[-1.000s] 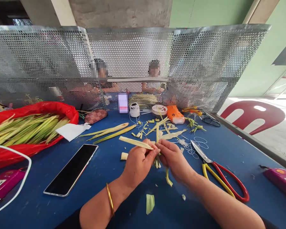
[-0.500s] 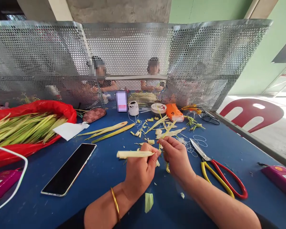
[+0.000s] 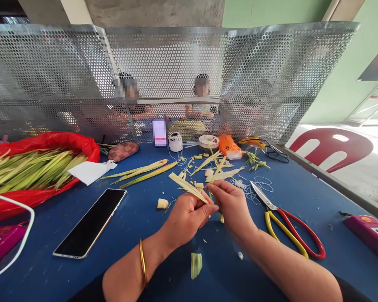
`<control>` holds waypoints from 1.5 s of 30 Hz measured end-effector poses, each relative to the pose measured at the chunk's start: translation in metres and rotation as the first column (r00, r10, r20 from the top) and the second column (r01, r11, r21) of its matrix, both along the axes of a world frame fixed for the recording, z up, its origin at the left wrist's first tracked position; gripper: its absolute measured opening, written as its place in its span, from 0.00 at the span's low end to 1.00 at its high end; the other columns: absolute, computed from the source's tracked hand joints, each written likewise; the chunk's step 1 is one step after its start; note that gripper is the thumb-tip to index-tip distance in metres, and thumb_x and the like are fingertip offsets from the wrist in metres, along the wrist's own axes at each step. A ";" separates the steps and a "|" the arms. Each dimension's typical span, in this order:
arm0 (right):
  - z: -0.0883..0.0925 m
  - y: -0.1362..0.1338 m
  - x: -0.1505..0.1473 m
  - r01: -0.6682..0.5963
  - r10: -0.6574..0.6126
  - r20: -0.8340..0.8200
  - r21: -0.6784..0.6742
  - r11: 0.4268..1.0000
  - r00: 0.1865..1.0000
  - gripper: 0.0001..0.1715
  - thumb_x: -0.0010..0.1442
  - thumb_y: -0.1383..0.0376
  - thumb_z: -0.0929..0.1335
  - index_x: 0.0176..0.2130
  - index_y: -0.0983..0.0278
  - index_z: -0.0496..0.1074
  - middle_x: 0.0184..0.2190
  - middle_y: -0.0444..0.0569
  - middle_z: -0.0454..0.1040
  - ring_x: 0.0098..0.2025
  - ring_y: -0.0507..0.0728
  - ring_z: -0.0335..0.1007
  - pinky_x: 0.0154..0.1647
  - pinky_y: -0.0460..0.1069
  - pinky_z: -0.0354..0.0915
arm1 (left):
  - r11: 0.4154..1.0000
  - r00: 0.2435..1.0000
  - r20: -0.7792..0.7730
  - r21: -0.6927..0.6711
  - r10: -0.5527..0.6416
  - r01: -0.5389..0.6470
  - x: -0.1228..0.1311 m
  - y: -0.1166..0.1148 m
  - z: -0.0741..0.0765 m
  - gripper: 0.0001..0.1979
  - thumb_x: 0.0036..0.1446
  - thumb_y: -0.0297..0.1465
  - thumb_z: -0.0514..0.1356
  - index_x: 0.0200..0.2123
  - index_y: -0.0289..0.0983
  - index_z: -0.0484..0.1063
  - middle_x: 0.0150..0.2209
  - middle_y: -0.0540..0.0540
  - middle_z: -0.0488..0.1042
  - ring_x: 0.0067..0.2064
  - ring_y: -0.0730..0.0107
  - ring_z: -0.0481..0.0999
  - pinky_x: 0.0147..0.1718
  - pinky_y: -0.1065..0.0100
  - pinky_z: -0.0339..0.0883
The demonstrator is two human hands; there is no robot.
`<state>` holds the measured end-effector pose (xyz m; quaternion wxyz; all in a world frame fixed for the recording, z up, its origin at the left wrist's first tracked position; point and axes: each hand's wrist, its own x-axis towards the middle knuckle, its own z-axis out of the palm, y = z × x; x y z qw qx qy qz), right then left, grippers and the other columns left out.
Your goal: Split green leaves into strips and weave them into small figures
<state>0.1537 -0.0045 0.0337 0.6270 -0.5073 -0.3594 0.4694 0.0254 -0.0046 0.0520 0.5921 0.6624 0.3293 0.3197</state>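
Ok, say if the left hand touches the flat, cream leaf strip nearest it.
Touching: the head view shows the left hand pinching the strip.

A blue table carries it all: left of the fingers lies a phone, farther left a red bag. Scissors lie to their right. Beyond them — leaf scraps, then a ball of string. Nearer than the fingers — one green leaf piece.

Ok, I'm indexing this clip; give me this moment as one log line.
left hand: pinching pale leaf strip | right hand: pinching narrow greenish strip | scissors: on blue table, beside right forearm
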 end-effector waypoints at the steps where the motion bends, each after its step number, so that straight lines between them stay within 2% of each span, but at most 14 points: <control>1: 0.001 0.000 0.000 -0.001 0.001 -0.012 -0.005 1.000 1.000 0.13 0.44 0.57 0.73 0.23 0.64 0.73 0.11 0.34 0.53 0.16 0.46 0.41 0.17 0.46 0.43 | 1.000 1.000 0.012 -0.003 -0.002 0.002 0.000 0.000 0.000 0.12 0.57 0.37 0.58 0.26 0.38 0.62 0.15 0.58 0.57 0.19 0.78 0.54 0.20 0.72 0.48; 8: 0.005 0.001 0.002 -0.020 0.021 -0.031 0.036 0.999 0.999 0.15 0.44 0.56 0.74 0.23 0.64 0.72 0.13 0.35 0.56 0.16 0.45 0.43 0.16 0.45 0.44 | 0.955 0.958 0.138 -0.195 0.251 -0.222 0.009 -0.002 -0.003 0.17 0.56 0.46 0.57 0.30 0.37 0.65 0.16 0.58 0.55 0.19 0.79 0.52 0.19 0.72 0.44; 11: 0.003 0.002 0.001 -0.035 0.035 0.004 0.043 0.998 0.999 0.14 0.45 0.56 0.73 0.23 0.65 0.72 0.16 0.38 0.61 0.18 0.46 0.48 0.18 0.45 0.47 | 0.945 0.967 0.092 -0.251 0.237 -0.208 0.009 -0.002 -0.005 0.20 0.54 0.47 0.59 0.22 0.37 0.63 0.14 0.58 0.52 0.19 0.80 0.46 0.19 0.71 0.39; 16: -0.002 0.000 0.002 -0.061 0.038 0.182 0.124 0.990 0.983 0.12 0.50 0.59 0.71 0.23 0.64 0.72 0.19 0.40 0.64 0.24 0.49 0.54 0.23 0.45 0.53 | 0.903 0.972 0.043 -0.382 0.230 -0.197 0.007 0.001 -0.006 0.15 0.50 0.38 0.62 0.21 0.38 0.61 0.14 0.60 0.46 0.19 0.80 0.40 0.19 0.68 0.34; 20: -0.003 -0.003 0.002 -0.081 0.056 0.209 0.113 0.990 0.976 0.11 0.51 0.59 0.70 0.24 0.64 0.73 0.21 0.42 0.67 0.24 0.50 0.56 0.23 0.46 0.53 | 0.918 0.991 0.006 -0.376 0.137 -0.124 0.004 0.003 -0.004 0.14 0.49 0.35 0.61 0.19 0.38 0.59 0.15 0.59 0.46 0.19 0.81 0.41 0.20 0.67 0.33; 25: -0.003 -0.004 0.000 -0.088 0.064 0.206 0.109 0.990 0.976 0.11 0.52 0.59 0.69 0.23 0.64 0.72 0.20 0.41 0.64 0.24 0.50 0.54 0.22 0.45 0.53 | 0.935 0.995 -0.020 -0.341 0.097 -0.098 0.001 0.005 -0.001 0.18 0.47 0.38 0.63 0.17 0.38 0.59 0.15 0.58 0.48 0.20 0.80 0.43 0.21 0.67 0.35; 31: -0.006 0.007 0.007 -0.132 0.120 0.259 0.029 0.991 0.958 0.15 0.53 0.55 0.68 0.23 0.63 0.68 0.17 0.38 0.59 0.19 0.49 0.50 0.20 0.45 0.51 | 0.923 0.996 -0.029 -0.373 0.089 -0.093 0.000 0.007 -0.003 0.20 0.47 0.46 0.64 0.21 0.35 0.67 0.15 0.57 0.56 0.19 0.80 0.47 0.21 0.68 0.36; 34: 0.000 0.010 0.018 -0.111 0.096 0.471 0.006 0.994 0.877 0.20 0.59 0.51 0.64 0.24 0.62 0.67 0.16 0.38 0.59 0.19 0.50 0.53 0.21 0.47 0.53 | 0.914 0.992 -0.020 -0.387 0.128 -0.126 0.000 0.009 -0.003 0.19 0.44 0.46 0.66 0.25 0.35 0.70 0.17 0.56 0.60 0.20 0.81 0.49 0.21 0.70 0.38; 37: 0.013 0.007 0.028 0.030 -0.206 0.755 0.240 0.970 0.622 0.16 0.60 0.53 0.64 0.33 0.62 0.72 0.27 0.46 0.70 0.29 0.55 0.64 0.31 0.50 0.58 | 0.948 0.982 -0.053 -0.256 0.180 -0.187 -0.001 0.011 -0.003 0.16 0.46 0.42 0.65 0.28 0.34 0.74 0.19 0.54 0.62 0.23 0.78 0.56 0.23 0.71 0.45; 38: 0.017 0.005 0.031 0.023 -0.302 0.797 0.340 0.940 0.523 0.15 0.60 0.55 0.65 0.36 0.62 0.73 0.32 0.50 0.72 0.34 0.58 0.66 0.36 0.52 0.59 | 0.962 0.982 -0.071 -0.199 0.177 -0.188 -0.002 0.012 -0.003 0.14 0.48 0.40 0.64 0.28 0.34 0.75 0.20 0.54 0.63 0.24 0.77 0.57 0.24 0.71 0.47; 39: 0.021 0.004 0.032 -0.053 -0.310 0.832 0.374 0.926 0.461 0.14 0.60 0.56 0.65 0.37 0.62 0.75 0.35 0.51 0.73 0.38 0.59 0.67 0.39 0.53 0.59 | 0.973 0.982 -0.095 -0.148 0.163 -0.176 -0.002 0.012 -0.004 0.12 0.49 0.39 0.63 0.27 0.34 0.74 0.20 0.54 0.63 0.24 0.76 0.57 0.25 0.71 0.48; 40: 0.024 0.003 0.032 -0.166 -0.256 0.863 0.356 0.920 0.435 0.12 0.60 0.57 0.66 0.36 0.61 0.77 0.35 0.51 0.74 0.39 0.59 0.67 0.41 0.53 0.59 | 0.982 0.982 -0.124 -0.107 0.142 -0.156 -0.003 0.013 -0.005 0.11 0.50 0.37 0.62 0.25 0.34 0.73 0.20 0.54 0.62 0.24 0.76 0.56 0.25 0.70 0.48; 42: 0.025 0.001 0.029 -0.393 -0.020 0.886 0.226 0.891 0.463 0.12 0.61 0.60 0.65 0.32 0.59 0.78 0.31 0.48 0.75 0.36 0.57 0.69 0.39 0.52 0.60 | 0.993 0.977 -0.195 -0.057 0.089 -0.101 -0.004 0.013 -0.007 0.12 0.51 0.35 0.59 0.20 0.35 0.69 0.18 0.55 0.58 0.24 0.76 0.54 0.24 0.70 0.46; 45: 0.021 0.001 0.022 -0.472 0.207 0.760 0.145 0.870 0.616 0.08 0.57 0.62 0.68 0.29 0.60 0.77 0.28 0.45 0.74 0.32 0.54 0.68 0.34 0.49 0.61 | 0.998 0.959 -0.282 -0.025 0.043 -0.052 -0.003 0.011 -0.010 0.15 0.51 0.34 0.58 0.16 0.36 0.64 0.17 0.55 0.52 0.23 0.76 0.50 0.23 0.69 0.43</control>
